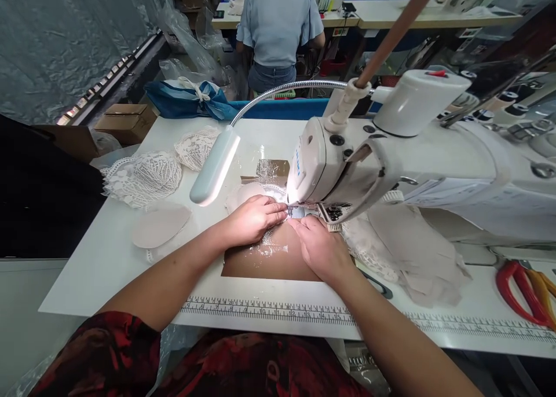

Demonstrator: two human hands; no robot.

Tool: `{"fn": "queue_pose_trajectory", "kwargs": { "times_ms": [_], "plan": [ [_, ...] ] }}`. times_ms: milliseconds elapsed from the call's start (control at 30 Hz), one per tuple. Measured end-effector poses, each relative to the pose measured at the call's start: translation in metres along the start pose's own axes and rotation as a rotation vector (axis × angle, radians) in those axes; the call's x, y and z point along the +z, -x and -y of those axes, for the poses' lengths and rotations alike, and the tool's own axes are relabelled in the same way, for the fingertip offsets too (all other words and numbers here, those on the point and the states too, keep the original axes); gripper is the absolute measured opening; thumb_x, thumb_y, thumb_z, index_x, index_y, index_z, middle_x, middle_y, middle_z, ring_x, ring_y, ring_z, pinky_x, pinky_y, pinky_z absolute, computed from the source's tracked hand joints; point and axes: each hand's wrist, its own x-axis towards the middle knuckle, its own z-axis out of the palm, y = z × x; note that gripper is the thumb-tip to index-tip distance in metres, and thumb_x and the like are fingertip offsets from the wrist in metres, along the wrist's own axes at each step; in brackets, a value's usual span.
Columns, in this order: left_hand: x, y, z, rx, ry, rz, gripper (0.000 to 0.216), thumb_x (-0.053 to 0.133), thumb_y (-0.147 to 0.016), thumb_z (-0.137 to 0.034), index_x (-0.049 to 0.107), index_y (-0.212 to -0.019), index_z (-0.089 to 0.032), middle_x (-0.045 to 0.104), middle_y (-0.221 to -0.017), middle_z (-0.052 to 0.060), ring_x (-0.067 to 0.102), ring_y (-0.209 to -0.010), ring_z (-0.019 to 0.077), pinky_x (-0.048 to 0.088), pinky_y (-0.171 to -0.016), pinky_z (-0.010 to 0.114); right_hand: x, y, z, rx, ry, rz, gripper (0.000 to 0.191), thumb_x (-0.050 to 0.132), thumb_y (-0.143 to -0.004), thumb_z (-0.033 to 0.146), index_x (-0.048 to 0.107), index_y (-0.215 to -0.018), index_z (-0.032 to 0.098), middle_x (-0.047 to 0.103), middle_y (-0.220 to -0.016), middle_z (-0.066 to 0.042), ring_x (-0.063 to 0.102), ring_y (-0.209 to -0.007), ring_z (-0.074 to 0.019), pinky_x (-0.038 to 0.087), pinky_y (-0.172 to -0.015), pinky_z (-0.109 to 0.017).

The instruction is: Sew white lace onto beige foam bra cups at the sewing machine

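A white sewing machine (319, 160) stands over the table, its presser foot and needle area brightly lit. Under my left hand (258, 216) lies a pale lace-edged fabric piece (243, 194); the fingers are stretched out flat on it, tips just left of the foot. My right hand (321, 246) is close on the other side, finger and thumb pinched at the fabric's edge by the foot. Most of that edge is hidden by my hands. Beneath both hands is a brown sheet (269, 264) with shiny clear tape on it.
Lace cups (143, 177) and a beige oval pad (160, 226) lie left. A lamp (215, 165) hangs over the table. Beige fabric pieces (412, 252) and red-handled scissors (519, 293) lie right. A ruler strip (269, 310) runs along the front. A person (278, 26) sits ahead.
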Motion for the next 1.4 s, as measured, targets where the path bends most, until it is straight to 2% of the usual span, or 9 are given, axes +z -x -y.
{"fn": "queue_pose_trajectory", "kwargs": {
  "times_ms": [333,533,667,767,867,967,1067,1200,1400],
  "plan": [
    [0.007,0.000,0.005,-0.059,-0.058,0.016,0.039,0.047,-0.088,-0.012,0.059,-0.125,-0.012,0.062,-0.125,0.013,0.055,-0.101,0.0244,0.046,-0.088,0.040,0.000,0.002,-0.002,0.038,-0.054,0.036,0.048,0.044,-0.083,0.007,0.062,-0.124,0.026,0.068,-0.096,-0.005,0.058,-0.085,-0.0206,0.034,-0.062,-0.030],
    [-0.006,0.003,-0.002,-0.112,-0.139,0.048,0.035,0.045,-0.091,-0.020,0.059,-0.122,-0.012,0.059,-0.127,0.014,0.050,-0.113,0.0280,0.042,-0.093,0.042,0.000,0.002,-0.003,0.042,-0.109,0.024,0.043,0.044,-0.087,0.011,0.064,-0.121,0.026,0.068,-0.095,-0.004,0.058,-0.081,-0.0191,0.035,-0.062,-0.029],
    [-0.020,0.010,-0.014,-0.211,-0.193,0.117,0.034,0.041,-0.094,-0.031,0.063,-0.114,-0.014,0.061,-0.117,0.013,0.055,-0.097,0.0252,0.045,-0.080,0.037,0.000,0.003,-0.006,0.034,-0.160,-0.003,0.040,0.041,-0.088,0.012,0.065,-0.119,0.023,0.068,-0.098,-0.005,0.058,-0.077,-0.0173,0.037,-0.065,-0.027],
    [-0.023,0.013,-0.021,-0.247,-0.157,0.161,0.032,0.039,-0.095,-0.030,0.067,-0.101,-0.015,0.063,-0.101,0.010,0.056,-0.086,0.0212,0.044,-0.072,0.032,0.000,0.003,-0.008,0.024,-0.185,-0.031,0.038,0.040,-0.088,0.012,0.067,-0.114,0.020,0.068,-0.099,-0.006,0.058,-0.076,-0.0172,0.038,-0.066,-0.027],
    [-0.019,0.011,-0.026,-0.242,-0.123,0.147,0.033,0.039,-0.095,-0.028,0.069,-0.093,-0.014,0.062,-0.091,0.010,0.054,-0.080,0.0202,0.044,-0.071,0.032,-0.001,0.003,-0.008,0.030,-0.193,-0.036,0.038,0.039,-0.088,0.011,0.068,-0.110,0.019,0.068,-0.097,-0.006,0.058,-0.076,-0.0172,0.039,-0.065,-0.026],
    [-0.013,0.007,-0.028,-0.189,-0.097,0.105,0.032,0.040,-0.095,-0.028,0.069,-0.098,-0.013,0.062,-0.087,0.011,0.054,-0.079,0.0214,0.044,-0.072,0.034,-0.003,0.003,-0.007,0.048,-0.191,-0.025,0.039,0.038,-0.087,0.010,0.068,-0.109,0.020,0.068,-0.096,-0.007,0.059,-0.077,-0.0177,0.040,-0.065,-0.026],
    [-0.009,0.007,-0.029,-0.128,-0.065,0.086,0.031,0.044,-0.094,-0.028,0.068,-0.105,-0.013,0.063,-0.094,0.012,0.055,-0.084,0.0224,0.045,-0.074,0.035,-0.004,0.003,-0.006,0.066,-0.182,-0.025,0.040,0.039,-0.086,0.010,0.067,-0.113,0.020,0.069,-0.098,-0.006,0.059,-0.080,-0.0183,0.041,-0.065,-0.027],
    [-0.007,0.008,-0.029,-0.083,-0.054,0.070,0.031,0.045,-0.094,-0.027,0.065,-0.114,-0.013,0.063,-0.114,0.014,0.056,-0.093,0.0228,0.046,-0.080,0.036,-0.002,0.003,-0.005,0.055,-0.177,-0.033,0.041,0.041,-0.087,0.011,0.065,-0.118,0.023,0.069,-0.103,-0.005,0.059,-0.084,-0.0179,0.040,-0.066,-0.027],
    [-0.007,0.007,-0.029,-0.078,-0.053,0.072,0.033,0.043,-0.095,-0.026,0.065,-0.116,-0.011,0.063,-0.119,0.014,0.056,-0.091,0.0221,0.047,-0.081,0.036,0.000,0.001,-0.002,-0.035,-0.045,0.004,0.040,0.045,-0.085,0.010,0.066,-0.117,0.021,0.066,-0.088,-0.005,0.056,-0.081,-0.0195,0.036,-0.063,-0.029]
  ]
}}
